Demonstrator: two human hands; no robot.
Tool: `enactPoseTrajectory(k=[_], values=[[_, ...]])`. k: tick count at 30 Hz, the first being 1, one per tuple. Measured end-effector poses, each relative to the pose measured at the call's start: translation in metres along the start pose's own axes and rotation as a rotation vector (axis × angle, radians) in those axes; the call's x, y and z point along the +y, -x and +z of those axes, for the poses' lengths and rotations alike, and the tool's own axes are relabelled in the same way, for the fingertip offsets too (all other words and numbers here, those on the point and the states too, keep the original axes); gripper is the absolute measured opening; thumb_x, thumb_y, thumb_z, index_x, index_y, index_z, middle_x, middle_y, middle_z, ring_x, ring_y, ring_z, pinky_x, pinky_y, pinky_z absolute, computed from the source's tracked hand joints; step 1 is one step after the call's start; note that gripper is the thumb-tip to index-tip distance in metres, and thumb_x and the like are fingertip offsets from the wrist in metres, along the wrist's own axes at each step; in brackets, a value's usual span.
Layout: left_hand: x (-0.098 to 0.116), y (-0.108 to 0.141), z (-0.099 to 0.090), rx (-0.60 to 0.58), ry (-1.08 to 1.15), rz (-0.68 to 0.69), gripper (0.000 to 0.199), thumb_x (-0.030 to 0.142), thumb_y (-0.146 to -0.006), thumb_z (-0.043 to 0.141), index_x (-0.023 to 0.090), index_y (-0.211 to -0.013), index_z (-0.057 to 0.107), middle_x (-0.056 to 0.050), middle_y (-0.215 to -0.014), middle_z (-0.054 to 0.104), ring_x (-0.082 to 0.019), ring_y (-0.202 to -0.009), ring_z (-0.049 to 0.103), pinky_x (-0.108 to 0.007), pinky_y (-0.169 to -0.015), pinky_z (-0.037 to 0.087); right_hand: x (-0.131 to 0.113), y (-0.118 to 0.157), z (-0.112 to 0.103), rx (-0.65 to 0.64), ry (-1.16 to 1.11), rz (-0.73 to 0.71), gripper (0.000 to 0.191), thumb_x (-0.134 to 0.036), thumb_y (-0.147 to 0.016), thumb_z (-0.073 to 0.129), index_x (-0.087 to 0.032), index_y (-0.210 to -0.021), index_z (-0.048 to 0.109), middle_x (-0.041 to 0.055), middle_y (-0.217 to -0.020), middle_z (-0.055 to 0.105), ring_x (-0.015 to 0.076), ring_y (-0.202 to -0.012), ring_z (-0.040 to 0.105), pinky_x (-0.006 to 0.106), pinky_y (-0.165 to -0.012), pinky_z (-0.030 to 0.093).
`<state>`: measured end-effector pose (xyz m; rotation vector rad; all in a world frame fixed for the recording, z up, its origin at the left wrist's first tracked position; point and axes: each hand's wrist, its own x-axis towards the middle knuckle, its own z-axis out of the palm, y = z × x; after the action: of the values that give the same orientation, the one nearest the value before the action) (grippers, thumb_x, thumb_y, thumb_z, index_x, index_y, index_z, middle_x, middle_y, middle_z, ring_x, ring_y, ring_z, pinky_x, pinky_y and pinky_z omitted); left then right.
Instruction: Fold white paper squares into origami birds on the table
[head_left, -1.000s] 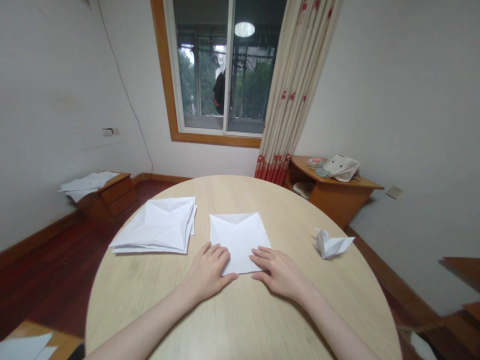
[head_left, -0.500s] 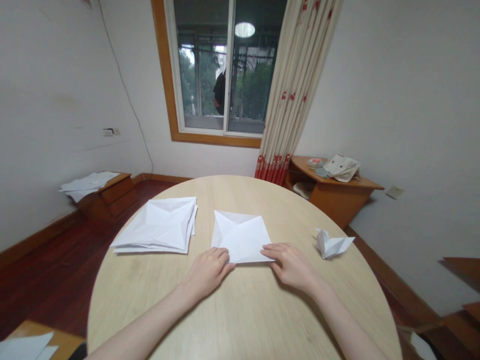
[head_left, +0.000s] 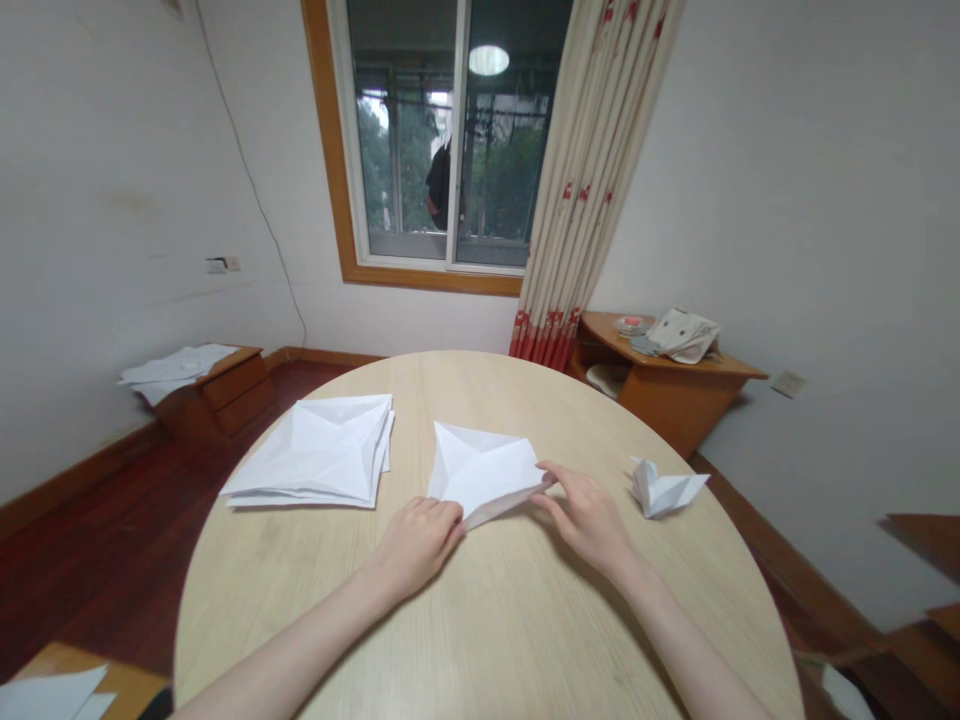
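Observation:
A creased white paper sheet (head_left: 487, 470) lies in the middle of the round table (head_left: 480, 620), its right front part lifted. My left hand (head_left: 424, 535) is closed on the sheet's front left corner. At the right edge, my right hand (head_left: 581, 515) pinches the raised paper between thumb and fingers. To the left rests a stack of creased white sheets (head_left: 315, 450). A small folded paper figure (head_left: 664, 490) sits on the right side of the table.
Behind the table on the right stands a wooden corner desk (head_left: 667, 390) with a cloth bag (head_left: 684, 335) on it. A low wooden cabinet (head_left: 236, 385) with papers is at the left. A curtain (head_left: 585, 190) hangs beside the window.
My right hand has risen slightly and now lifts the sheet's right front part, which lay flat before. The sheet has turned and shifted a little to the right. My left hand stays nearly in place.

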<state>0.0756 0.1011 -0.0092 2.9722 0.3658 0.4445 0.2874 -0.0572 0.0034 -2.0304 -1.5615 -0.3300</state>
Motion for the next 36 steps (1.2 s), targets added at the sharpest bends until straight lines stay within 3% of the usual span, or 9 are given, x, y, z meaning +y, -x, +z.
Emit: enactPoseTrajectory(k=[10,17,25,36], values=[[0.006,0.001,-0.004,-0.009,0.094,0.083,0.017,0.027,-0.097,0.041,0.018,-0.094,0.056,-0.005,-0.087,0.068,-0.022,-0.084,0.062,-0.034,-0.076,0.042,-0.005,0.001,0.023,0.163,-0.108,0.100,0.051,-0.044,-0.091,0.046,-0.017,-0.134,0.039,0.0150,-0.114,0.060,0.0300,-0.104,0.056,0.048,-0.091,0.044],[0.014,0.003,-0.003,-0.003,0.089,0.125,0.020,0.028,-0.096,0.039,0.019,-0.091,0.056,-0.005,-0.084,0.067,-0.021,-0.080,0.061,-0.034,-0.074,0.042,-0.012,0.004,0.037,0.125,-0.090,0.095,0.070,-0.048,-0.091,0.044,-0.019,-0.148,0.015,0.0165,-0.137,0.045,0.0329,-0.123,0.042,0.052,-0.102,0.033],[0.010,0.003,-0.005,-0.028,0.207,0.098,0.011,0.022,-0.091,0.052,0.020,-0.101,0.051,-0.004,-0.094,0.065,-0.021,-0.088,0.059,-0.032,-0.078,0.042,-0.017,0.010,0.052,0.032,-0.020,0.133,0.085,-0.044,-0.091,0.046,-0.019,-0.149,-0.010,0.0174,-0.153,0.020,0.0331,-0.139,0.021,0.054,-0.108,0.024],[0.003,0.001,-0.004,-0.035,0.183,0.167,0.020,0.023,-0.091,0.052,0.022,-0.110,0.051,-0.007,-0.120,0.060,-0.023,-0.111,0.055,-0.037,-0.095,0.042,-0.021,0.012,0.057,0.010,-0.034,0.120,0.098,-0.034,-0.086,0.055,-0.021,-0.146,-0.022,0.0170,-0.157,-0.007,0.0306,-0.144,-0.004,0.056,-0.112,0.015]])
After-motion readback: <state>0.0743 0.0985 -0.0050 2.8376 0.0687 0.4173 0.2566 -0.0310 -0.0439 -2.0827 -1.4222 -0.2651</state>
